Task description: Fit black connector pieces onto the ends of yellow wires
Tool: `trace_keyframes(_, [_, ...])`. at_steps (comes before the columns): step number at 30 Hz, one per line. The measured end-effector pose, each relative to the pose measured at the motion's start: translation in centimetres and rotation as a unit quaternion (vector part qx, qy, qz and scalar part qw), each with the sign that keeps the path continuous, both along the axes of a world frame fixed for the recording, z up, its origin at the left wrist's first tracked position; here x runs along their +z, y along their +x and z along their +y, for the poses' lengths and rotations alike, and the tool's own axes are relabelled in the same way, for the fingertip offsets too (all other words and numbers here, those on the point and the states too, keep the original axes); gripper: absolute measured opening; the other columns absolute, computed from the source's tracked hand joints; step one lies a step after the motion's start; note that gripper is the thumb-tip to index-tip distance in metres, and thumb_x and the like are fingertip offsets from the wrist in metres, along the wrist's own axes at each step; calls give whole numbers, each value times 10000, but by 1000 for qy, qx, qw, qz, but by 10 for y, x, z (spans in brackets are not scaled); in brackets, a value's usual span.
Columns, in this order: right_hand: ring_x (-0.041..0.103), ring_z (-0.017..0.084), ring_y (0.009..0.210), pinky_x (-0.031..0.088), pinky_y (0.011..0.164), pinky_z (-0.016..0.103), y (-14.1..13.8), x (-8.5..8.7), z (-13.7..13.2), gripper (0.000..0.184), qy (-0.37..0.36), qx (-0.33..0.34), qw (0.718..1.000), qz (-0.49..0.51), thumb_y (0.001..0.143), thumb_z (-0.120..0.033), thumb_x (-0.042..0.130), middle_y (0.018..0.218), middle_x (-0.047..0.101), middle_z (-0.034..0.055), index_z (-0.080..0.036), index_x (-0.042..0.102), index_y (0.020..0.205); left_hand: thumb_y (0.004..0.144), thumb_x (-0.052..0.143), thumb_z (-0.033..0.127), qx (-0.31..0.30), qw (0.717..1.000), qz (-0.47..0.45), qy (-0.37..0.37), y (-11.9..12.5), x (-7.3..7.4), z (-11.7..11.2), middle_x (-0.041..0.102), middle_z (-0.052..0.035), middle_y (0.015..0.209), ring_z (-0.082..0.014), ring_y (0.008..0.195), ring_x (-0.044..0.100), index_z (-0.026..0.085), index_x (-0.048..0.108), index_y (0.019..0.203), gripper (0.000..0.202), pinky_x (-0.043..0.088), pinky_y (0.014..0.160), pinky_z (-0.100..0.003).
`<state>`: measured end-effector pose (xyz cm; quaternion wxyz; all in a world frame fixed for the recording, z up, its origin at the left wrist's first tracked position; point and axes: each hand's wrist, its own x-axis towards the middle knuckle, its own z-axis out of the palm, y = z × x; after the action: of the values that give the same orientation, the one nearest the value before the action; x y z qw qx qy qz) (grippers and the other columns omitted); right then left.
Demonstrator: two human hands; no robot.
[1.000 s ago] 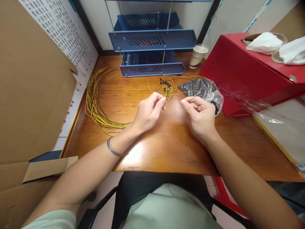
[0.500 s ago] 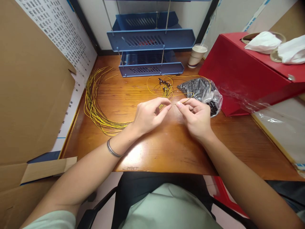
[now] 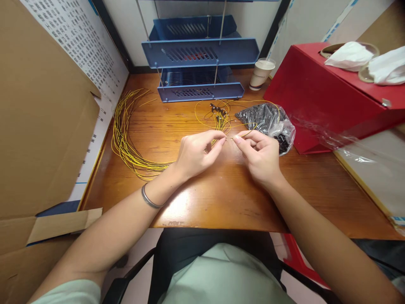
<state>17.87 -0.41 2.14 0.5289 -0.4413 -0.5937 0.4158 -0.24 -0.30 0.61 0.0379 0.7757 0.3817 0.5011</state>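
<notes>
Between thumb and forefinger, my right hand [image 3: 261,153] pinches a thin yellow wire [image 3: 253,128], its tip pointing left out of the fingers. My left hand [image 3: 201,151] is closed in a pinch just across a small gap; whatever it holds is too small to make out. A long bundle of yellow and black wires [image 3: 122,152] curves over the table at the left and passes behind my left hand. Beyond the fingers, the wire ends with small black connectors [image 3: 218,112] lie in a cluster. A clear plastic bag of small black parts [image 3: 262,118] rests behind my right hand.
A blue tiered tray rack [image 3: 202,90] stands at the back of the wooden table [image 3: 209,198]. Right of it are a paper cup [image 3: 262,75] and a red box [image 3: 319,101] with tissues on top. Cardboard [image 3: 41,126] walls the left side.
Both hands stay nearly in place, still facing each other. The left fingertips have shifted very slightly to the left.
</notes>
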Motion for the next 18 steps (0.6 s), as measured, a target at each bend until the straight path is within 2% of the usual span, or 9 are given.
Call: trace_keyframes(18, [243, 56, 446, 156, 441, 249, 1, -1, 2, 236, 0, -11, 1000, 5, 797, -407, 778, 485, 382, -81, -186, 695, 795, 918, 630, 192, 18, 1000, -17, -10, 0, 3, -2, 788, -5, 805, -66, 542, 623, 156, 721, 920, 98, 478, 567, -194])
